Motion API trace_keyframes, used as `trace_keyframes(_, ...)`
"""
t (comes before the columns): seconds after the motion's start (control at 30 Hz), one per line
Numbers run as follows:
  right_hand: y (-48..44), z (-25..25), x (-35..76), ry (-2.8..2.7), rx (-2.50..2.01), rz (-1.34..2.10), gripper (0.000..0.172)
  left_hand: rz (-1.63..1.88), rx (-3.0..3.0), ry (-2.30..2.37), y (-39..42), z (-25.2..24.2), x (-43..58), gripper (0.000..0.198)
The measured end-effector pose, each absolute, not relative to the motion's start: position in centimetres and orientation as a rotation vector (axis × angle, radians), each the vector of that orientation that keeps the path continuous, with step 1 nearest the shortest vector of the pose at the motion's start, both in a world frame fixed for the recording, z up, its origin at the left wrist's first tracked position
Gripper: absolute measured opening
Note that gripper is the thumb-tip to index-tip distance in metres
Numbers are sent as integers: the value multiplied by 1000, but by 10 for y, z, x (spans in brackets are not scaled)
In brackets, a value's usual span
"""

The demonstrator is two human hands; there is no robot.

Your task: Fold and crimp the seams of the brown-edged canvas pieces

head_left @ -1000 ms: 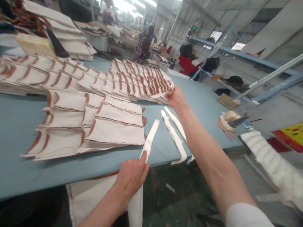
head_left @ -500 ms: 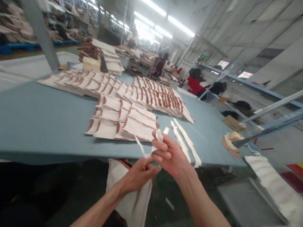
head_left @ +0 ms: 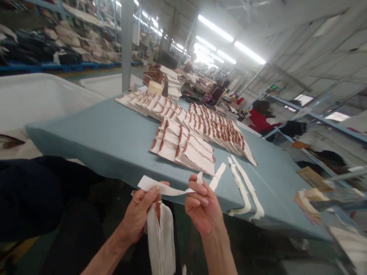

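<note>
My left hand (head_left: pixel 137 214) is closed, thumb on top, on one end of a white strip (head_left: pixel 172 191) and on the upper edge of a white fabric piece (head_left: pixel 162 240) with brown showing in its fold. The piece hangs down in front of the table edge. My right hand (head_left: pixel 204 208) has its fingers curled round the other end of the strip, whose tip pokes up above the fingertips. Between both hands the strip sags slightly. Another short white strip (head_left: pixel 218 176) lies on the table just beyond my right hand.
Overlapping white pieces with brown edges (head_left: pixel 185 147) lie on the blue-green table (head_left: pixel 94 133), with longer rows behind. Two long white strips (head_left: pixel 241 183) hang toward the front edge. A white bin (head_left: pixel 43 95) stands left, a grey post (head_left: pixel 126 49) behind. People sit farther back.
My left hand has moved left, away from the right, and the strip is now stretched out between them. The fabric piece hangs from my left hand. The view has swung left.
</note>
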State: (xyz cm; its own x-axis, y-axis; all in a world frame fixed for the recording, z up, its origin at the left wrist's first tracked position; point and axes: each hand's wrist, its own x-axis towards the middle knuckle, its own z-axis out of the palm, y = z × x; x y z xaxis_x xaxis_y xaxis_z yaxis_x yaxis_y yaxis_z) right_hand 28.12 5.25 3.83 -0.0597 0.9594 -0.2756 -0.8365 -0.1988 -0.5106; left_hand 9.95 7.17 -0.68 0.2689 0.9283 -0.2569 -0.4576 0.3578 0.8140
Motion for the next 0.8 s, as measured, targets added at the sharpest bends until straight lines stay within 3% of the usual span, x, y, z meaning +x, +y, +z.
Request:
trace_keyframes(0.37, 25, -20, 265, -552, -1110, 1525, 46, 1099, 1101, 995, 51, 5, 26, 52)
trace_keyframes(0.53, 15, -34, 275, -672, -1355, 1305, 53, 1042, 1298, 990, 49, 19, 24, 48)
trace_keyframes(0.7, 23, 4, 253, -901, -1402, 1165, 41, 953, 1615, 1051, 50, 24, 29, 53)
trace_keyframes(0.8, 33, 33, 223, -1390, -1311, 1097, 31, 935, 1708, 1068, 52, 22, 31, 50)
